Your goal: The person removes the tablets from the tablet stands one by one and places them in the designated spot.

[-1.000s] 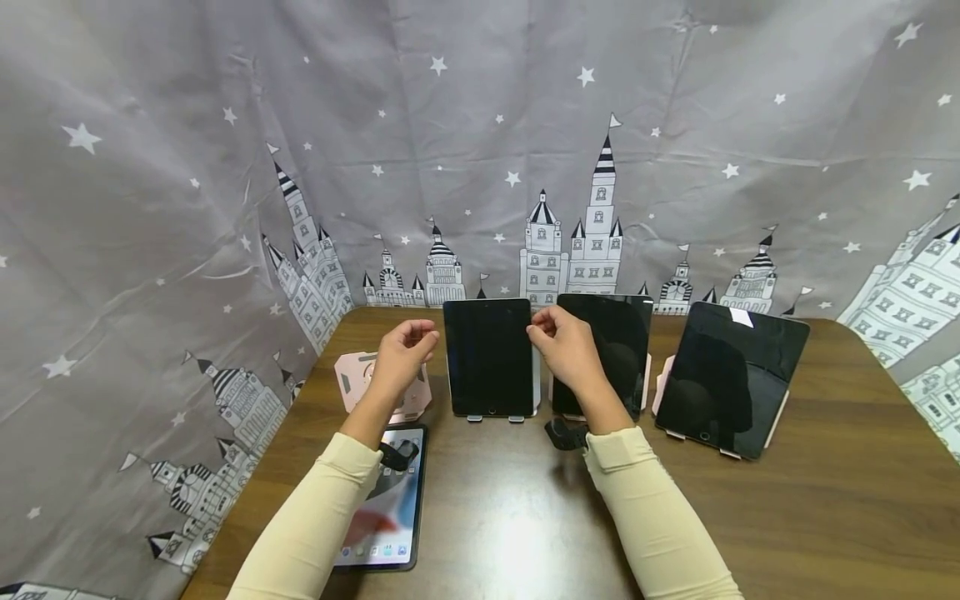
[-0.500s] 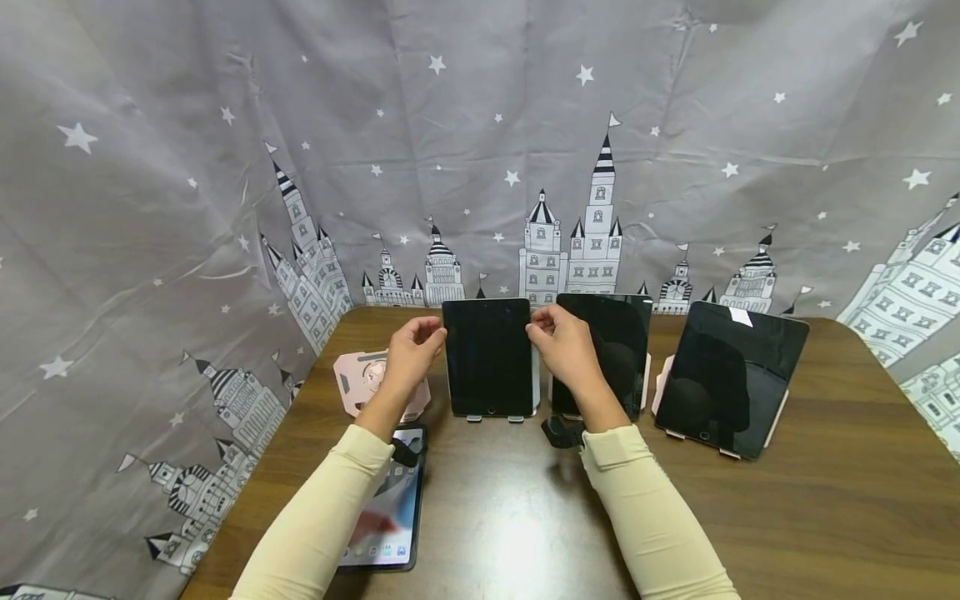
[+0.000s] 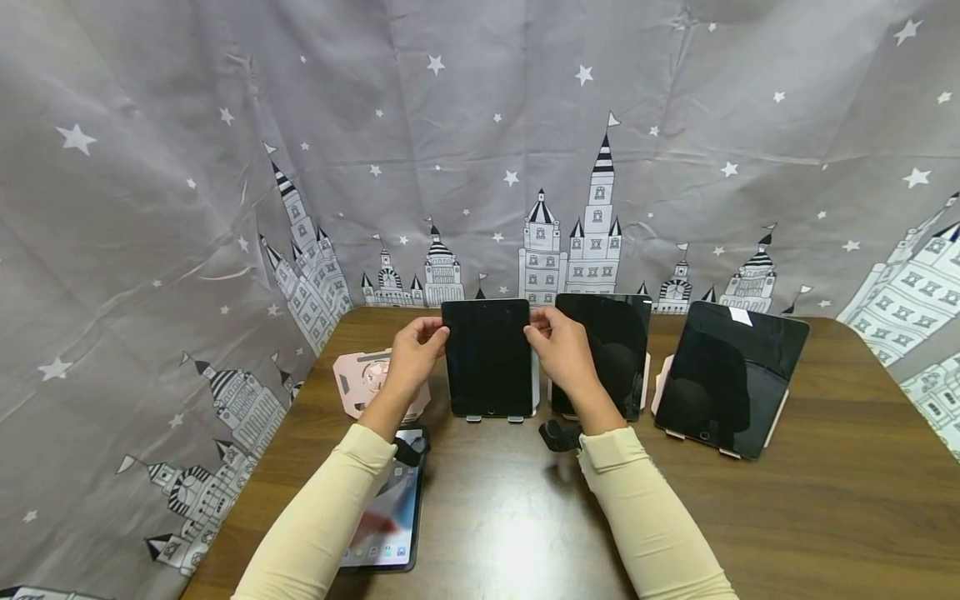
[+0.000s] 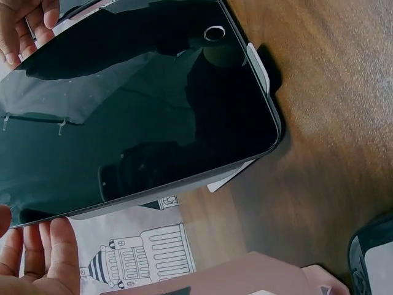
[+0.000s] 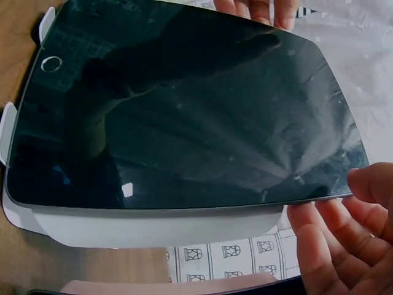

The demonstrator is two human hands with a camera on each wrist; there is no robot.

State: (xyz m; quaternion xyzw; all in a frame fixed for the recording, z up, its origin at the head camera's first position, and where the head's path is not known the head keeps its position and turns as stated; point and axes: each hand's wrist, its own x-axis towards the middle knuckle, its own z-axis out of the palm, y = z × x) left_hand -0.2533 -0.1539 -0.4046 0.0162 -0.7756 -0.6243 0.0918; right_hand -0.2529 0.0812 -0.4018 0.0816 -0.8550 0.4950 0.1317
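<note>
A dark-screened tablet (image 3: 487, 358) stands upright in a white stand (image 3: 536, 379) at the back middle of the wooden table (image 3: 825, 500). My left hand (image 3: 427, 337) pinches its upper left edge and my right hand (image 3: 542, 335) pinches its upper right edge. The left wrist view has the tablet (image 4: 135, 104) filling the picture, with my left hand (image 4: 43, 258) at its edge, fingers behind the tablet. In the right wrist view my right hand (image 5: 344, 233) has its thumb at the tablet's (image 5: 184, 117) front rim and its fingers behind; the white stand (image 5: 141, 227) shows below.
Two more dark tablets (image 3: 607, 350) (image 3: 731, 375) lean on pink stands to the right. An empty pink stand (image 3: 360, 379) sits left of my hands. A lit tablet (image 3: 386, 500) lies flat near the front left under my forearm. A grey castle-print curtain (image 3: 225, 208) encloses the table.
My left hand has moved right from above the pink stand to the tablet's left edge. My right hand has shifted slightly left onto the right edge. The tablet stays in its stand.
</note>
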